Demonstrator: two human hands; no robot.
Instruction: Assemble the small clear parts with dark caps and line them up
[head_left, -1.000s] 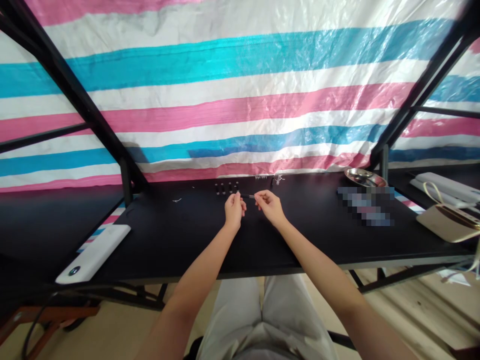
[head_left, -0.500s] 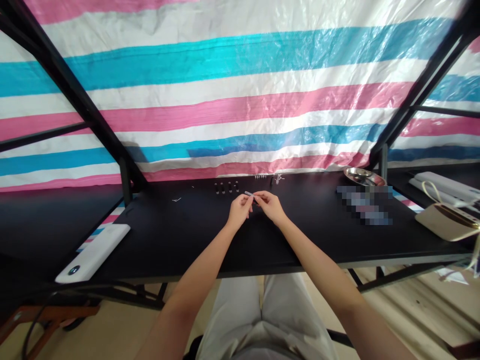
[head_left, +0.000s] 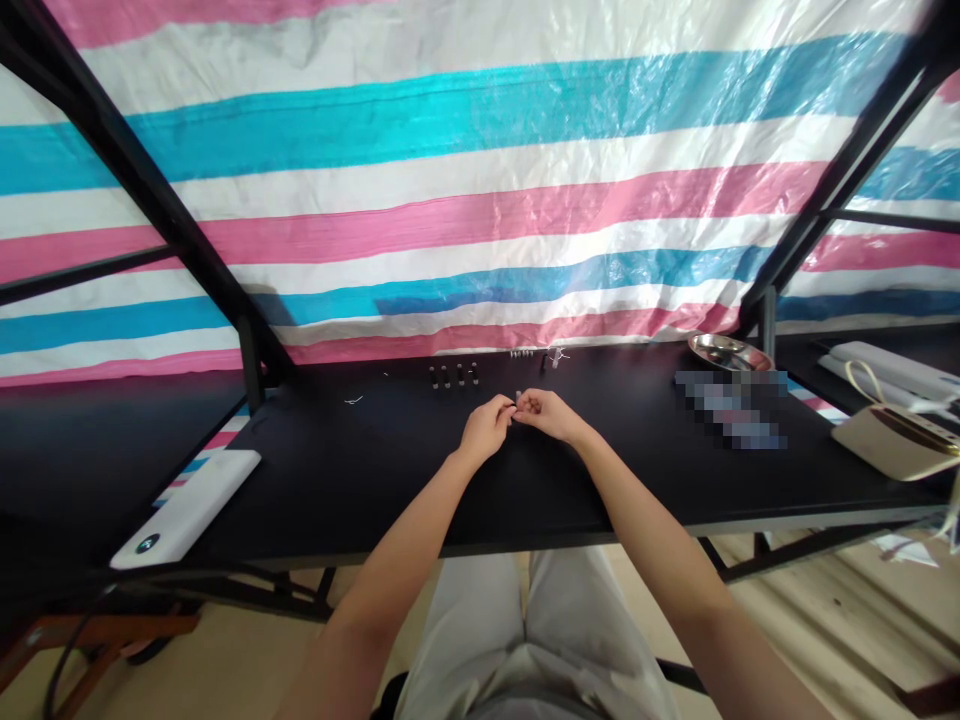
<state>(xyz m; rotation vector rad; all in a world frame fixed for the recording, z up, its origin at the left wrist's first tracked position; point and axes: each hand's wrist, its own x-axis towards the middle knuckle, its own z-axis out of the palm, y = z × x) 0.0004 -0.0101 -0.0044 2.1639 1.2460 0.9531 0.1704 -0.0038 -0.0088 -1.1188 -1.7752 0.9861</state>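
Observation:
Over the middle of the black table, my left hand and my right hand meet fingertip to fingertip. Both are closed in a pinch around a small dark piece, mostly covered by the fingers. A small pale, shiny bit shows just beyond my right fingertips; whether it belongs to the dark piece I cannot tell. Farther back stand several small black parts with silvery ends in a row. Tiny silvery pieces lie behind them, beside a small clear part with thin prongs.
At the left edge lies a long white device. Thin white scraps rest left of the row. To the right are a round metal dish, a blurred-out patch and a cream bag. Striped sheeting hangs behind.
Both hands have come slightly nearer to me. My right hand has turned, its fingers now more curled. The pale, narrow piece that stuck out above the fingertips no longer shows there the same way.

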